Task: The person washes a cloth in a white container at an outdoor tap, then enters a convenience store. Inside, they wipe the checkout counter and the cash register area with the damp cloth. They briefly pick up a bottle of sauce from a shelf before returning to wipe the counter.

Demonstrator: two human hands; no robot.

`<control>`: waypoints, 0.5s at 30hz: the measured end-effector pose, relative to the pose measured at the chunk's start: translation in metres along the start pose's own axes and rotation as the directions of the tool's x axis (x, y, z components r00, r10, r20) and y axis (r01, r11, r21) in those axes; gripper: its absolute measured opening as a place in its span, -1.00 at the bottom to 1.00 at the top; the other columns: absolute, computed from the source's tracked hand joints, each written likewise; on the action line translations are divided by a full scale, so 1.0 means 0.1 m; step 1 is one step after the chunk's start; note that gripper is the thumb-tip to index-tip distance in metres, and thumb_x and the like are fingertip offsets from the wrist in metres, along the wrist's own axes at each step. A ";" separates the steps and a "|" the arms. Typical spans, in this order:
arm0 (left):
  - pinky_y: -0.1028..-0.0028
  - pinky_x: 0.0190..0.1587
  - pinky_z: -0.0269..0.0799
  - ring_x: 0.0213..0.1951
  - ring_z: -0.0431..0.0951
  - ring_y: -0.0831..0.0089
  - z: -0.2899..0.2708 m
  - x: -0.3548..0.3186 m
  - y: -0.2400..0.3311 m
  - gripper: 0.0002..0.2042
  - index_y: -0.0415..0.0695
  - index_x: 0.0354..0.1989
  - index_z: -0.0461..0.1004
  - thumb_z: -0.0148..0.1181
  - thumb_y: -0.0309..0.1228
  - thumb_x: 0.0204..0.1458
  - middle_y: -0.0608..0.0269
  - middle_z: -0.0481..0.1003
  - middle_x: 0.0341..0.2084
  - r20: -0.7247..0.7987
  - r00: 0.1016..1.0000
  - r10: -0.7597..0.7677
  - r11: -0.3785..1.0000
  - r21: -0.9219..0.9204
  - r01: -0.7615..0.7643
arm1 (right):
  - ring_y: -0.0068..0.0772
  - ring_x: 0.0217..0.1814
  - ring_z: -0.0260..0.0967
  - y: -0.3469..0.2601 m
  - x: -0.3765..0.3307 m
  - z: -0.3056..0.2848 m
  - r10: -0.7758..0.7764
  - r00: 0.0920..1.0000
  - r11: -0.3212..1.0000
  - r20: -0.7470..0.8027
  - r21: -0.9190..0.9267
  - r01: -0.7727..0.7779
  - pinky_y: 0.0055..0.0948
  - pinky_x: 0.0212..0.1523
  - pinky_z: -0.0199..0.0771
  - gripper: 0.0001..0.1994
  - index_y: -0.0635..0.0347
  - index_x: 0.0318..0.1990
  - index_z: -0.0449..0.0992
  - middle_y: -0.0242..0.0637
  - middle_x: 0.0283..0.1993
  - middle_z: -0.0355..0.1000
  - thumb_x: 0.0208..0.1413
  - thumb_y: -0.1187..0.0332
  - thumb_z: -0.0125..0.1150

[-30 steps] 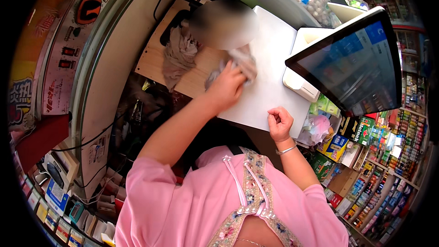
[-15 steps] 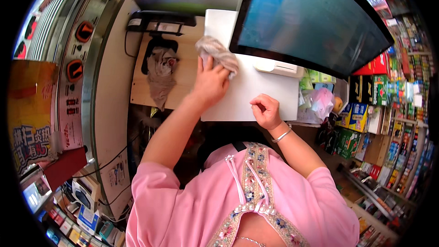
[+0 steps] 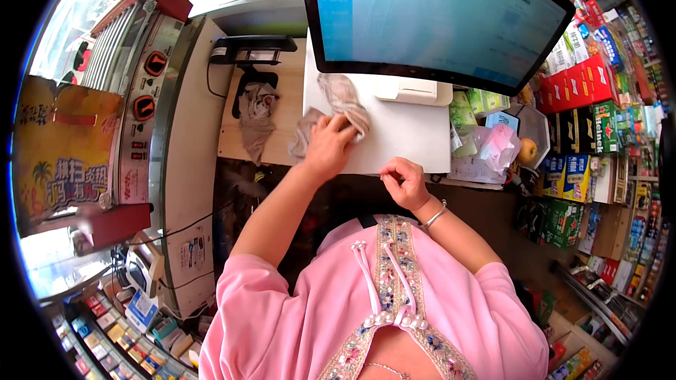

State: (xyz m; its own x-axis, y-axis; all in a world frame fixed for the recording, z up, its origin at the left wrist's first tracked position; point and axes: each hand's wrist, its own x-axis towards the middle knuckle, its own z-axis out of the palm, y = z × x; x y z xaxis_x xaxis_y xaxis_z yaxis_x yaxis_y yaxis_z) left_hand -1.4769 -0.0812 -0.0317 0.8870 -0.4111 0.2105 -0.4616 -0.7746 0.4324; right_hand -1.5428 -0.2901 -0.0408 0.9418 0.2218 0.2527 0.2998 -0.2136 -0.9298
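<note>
My left hand (image 3: 328, 146) is closed on a crumpled beige striped cloth (image 3: 343, 93), pressing it onto the white tabletop (image 3: 403, 132). Folds of the cloth stick out beyond my fingers and to the left of them. At the front edge of the white top, my right hand (image 3: 405, 181) is curled into a loose fist, with nothing visible in it. A second rumpled greyish-brown cloth (image 3: 258, 114) lies left of my left hand, partly over a black stand on the wooden board (image 3: 289, 84).
A large monitor (image 3: 436, 17) overhangs the far side, with a white boxy device (image 3: 414, 90) below it. A black device (image 3: 253, 49) stands at the back left. Right of the tabletop are a pink plastic bag (image 3: 498, 146) and an apple (image 3: 527, 150), then stacked boxes and shelves.
My left hand has slid the cloth nearer to me, and more of the cloth shows left of the hand. The right hand stays curled by the front edge. The view has shifted.
</note>
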 end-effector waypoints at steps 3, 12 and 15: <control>0.19 -0.09 0.33 -0.07 0.38 0.09 -0.04 -0.33 0.14 -0.72 -0.06 -0.20 0.50 0.21 -0.49 -0.17 0.12 0.38 -0.12 0.079 0.997 -0.015 0.992 -0.125 0.025 | -0.52 -0.62 0.22 -0.01 -0.18 -0.06 -0.012 0.998 1.000 0.057 0.029 0.011 -0.57 -0.58 0.22 -0.95 0.27 -0.45 0.45 -0.30 -0.56 0.31 -0.08 0.61 0.11; 0.37 0.04 0.28 -0.05 0.31 0.17 -1.04 -0.26 0.46 -0.68 -0.24 -0.16 0.41 0.17 -0.51 -0.17 -0.01 0.23 -0.13 0.210 0.949 -0.236 0.896 -0.332 0.297 | -0.56 -0.57 0.27 -0.09 -0.36 -0.22 0.035 0.993 0.998 0.116 0.055 -0.042 -0.59 -0.54 0.27 -0.95 0.26 -0.40 0.48 -0.32 -0.51 0.36 -0.06 0.59 0.15; 0.43 -0.02 0.31 -0.10 0.36 0.27 -1.32 -0.07 0.59 -0.58 -0.25 -0.07 0.36 0.24 -0.49 -0.18 0.04 0.31 -0.21 0.070 0.976 -0.207 0.928 -0.302 0.219 | -0.61 -0.55 0.27 -0.15 -0.29 -0.28 0.010 0.997 0.999 0.071 0.053 -0.013 -0.62 -0.53 0.27 -0.96 0.27 -0.38 0.47 -0.34 -0.50 0.37 -0.01 0.58 0.16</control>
State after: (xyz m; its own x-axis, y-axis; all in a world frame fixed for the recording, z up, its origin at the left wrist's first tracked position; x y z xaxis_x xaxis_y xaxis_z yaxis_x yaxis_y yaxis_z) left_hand -1.5086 -0.0602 0.1084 0.9601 -0.2742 0.0543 -0.2298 -0.6637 0.7118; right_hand -1.5701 -0.3195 -0.0269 0.9313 0.2871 0.2240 0.2787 -0.1658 -0.9460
